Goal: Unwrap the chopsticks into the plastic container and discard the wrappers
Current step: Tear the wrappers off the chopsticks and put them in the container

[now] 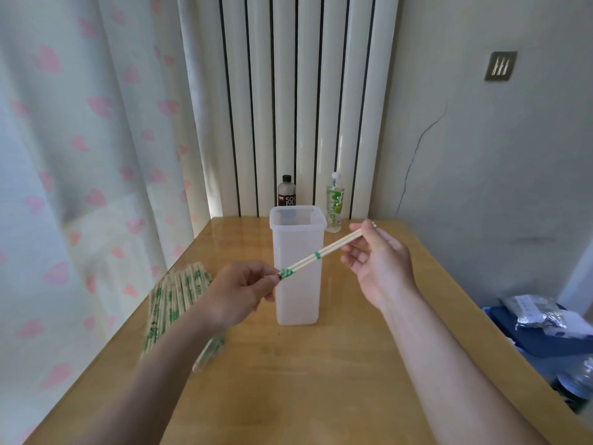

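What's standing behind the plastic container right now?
A dark soda bottle stands right behind the plastic container; its lower part is hidden by the container's wall. A clear green-labelled bottle stands behind and to the right, almost wholly visible. Behind both is the radiator.

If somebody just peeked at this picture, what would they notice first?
Probably the chopsticks, held slanted in mid-air, with the left hand pinching the green-wrapped end and the right hand gripping the bare end. Right behind them stands the tall plastic container, in the middle of the table. A pile of wrapped chopsticks lies by the table's left edge.
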